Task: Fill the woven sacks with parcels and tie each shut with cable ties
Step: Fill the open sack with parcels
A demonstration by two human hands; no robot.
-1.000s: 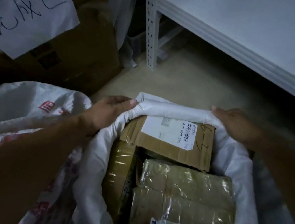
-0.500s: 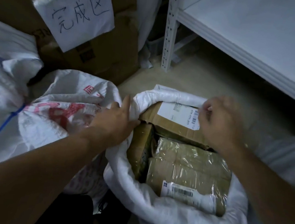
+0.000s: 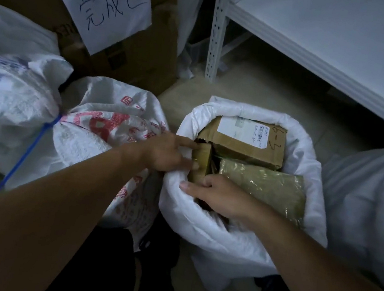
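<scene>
Both hands' fingers on upright parcel

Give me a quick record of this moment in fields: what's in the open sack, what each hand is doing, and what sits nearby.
open sack: white, rim rolled down, not tied
contents: labelled cardboard box; film-wrapped parcel; narrow taped parcel standing on edge
left hand: fingers on the narrow taped parcel
right hand: grips the near end of that parcel
tied sack: left, closed with a blue cable tie
paper sign: handwritten, on a carton
</scene>
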